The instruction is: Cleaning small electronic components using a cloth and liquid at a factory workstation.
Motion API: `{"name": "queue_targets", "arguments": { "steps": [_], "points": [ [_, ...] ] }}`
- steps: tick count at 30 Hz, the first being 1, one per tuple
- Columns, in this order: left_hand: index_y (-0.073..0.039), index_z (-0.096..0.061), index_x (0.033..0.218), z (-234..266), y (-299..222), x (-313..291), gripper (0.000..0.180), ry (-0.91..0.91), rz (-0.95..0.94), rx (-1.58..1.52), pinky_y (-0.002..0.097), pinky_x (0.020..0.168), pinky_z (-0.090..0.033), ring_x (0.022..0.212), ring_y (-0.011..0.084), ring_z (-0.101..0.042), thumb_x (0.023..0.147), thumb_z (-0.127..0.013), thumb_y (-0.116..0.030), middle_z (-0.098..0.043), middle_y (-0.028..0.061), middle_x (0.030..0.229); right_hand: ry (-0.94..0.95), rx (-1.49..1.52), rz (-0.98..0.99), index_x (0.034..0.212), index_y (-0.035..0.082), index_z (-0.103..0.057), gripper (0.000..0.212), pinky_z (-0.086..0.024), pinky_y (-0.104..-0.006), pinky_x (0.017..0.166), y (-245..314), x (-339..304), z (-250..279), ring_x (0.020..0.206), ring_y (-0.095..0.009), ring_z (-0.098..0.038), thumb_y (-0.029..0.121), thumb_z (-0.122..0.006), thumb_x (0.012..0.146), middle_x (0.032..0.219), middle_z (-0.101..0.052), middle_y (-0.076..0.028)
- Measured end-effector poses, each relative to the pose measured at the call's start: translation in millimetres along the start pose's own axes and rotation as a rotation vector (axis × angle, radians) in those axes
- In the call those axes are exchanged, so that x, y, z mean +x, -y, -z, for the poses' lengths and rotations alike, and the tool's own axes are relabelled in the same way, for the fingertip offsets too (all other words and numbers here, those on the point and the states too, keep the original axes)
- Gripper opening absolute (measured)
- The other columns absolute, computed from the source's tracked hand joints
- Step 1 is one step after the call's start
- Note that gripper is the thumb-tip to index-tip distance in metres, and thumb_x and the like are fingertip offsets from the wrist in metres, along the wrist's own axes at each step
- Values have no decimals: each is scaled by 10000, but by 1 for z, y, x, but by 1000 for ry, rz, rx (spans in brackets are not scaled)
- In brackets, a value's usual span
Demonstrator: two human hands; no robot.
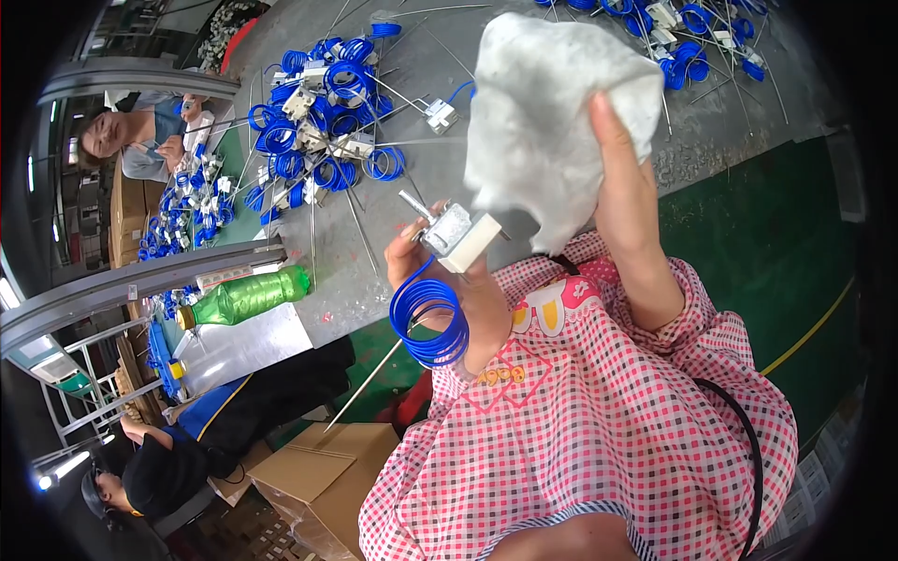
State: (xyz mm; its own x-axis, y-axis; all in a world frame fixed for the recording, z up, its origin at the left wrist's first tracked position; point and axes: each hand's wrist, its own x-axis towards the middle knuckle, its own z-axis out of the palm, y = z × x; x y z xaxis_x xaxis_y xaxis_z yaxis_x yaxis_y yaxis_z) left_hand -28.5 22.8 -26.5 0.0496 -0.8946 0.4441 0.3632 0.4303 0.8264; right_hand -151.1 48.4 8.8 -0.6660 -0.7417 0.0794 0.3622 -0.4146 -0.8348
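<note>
Between the fingers of my left hand (486, 313) is a capillary thermostat (456, 236), a small metal and cream-white block with a short shaft. Its blue coiled tube (428, 323) hangs below the block beside my wrist, and a thin metal probe slants down to the left from it. My right hand (625, 187) grips a crumpled white cloth (543, 112), thumb on the near face and the other fingers hidden behind it. The cloth is raised just above and to the right of the thermostat, seemingly apart from it.
A heap of similar blue-coiled thermostats (323, 126) lies on the grey table (720, 122), with one loose thermostat (440, 115) beside it. Another heap (692, 56) is at the far right. At left are a green bottle (248, 297), metal rails and two other people. A cardboard box (323, 463) stands below.
</note>
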Motion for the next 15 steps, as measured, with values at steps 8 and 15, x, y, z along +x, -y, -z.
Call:
{"name": "queue_targets", "arguments": {
  "steps": [8, 15],
  "points": [
    [25, -372, 1147, 5, 12, -2, 462, 123, -110, 131, 350, 825, -405, 958, 236, -496, 741, -589, -9, -470, 102, 1067, 290, -278, 576, 1153, -48, -392, 480, -357, -358, 887, -19, -32, -15, 1033, -279, -482, 234, -548, 798, 1103, -488, -191],
    [43, -383, 1138, -6, -15, 0, 441, 84, 138, -170, 345, 851, -375, 980, 239, -478, 745, -579, -3, -477, 113, 1081, 457, -112, 507, 988, -57, -527, 512, -430, -371, 780, -22, -26, 1, 904, -344, -545, 314, -674, 668, 1018, -528, -207]
  ]
}}
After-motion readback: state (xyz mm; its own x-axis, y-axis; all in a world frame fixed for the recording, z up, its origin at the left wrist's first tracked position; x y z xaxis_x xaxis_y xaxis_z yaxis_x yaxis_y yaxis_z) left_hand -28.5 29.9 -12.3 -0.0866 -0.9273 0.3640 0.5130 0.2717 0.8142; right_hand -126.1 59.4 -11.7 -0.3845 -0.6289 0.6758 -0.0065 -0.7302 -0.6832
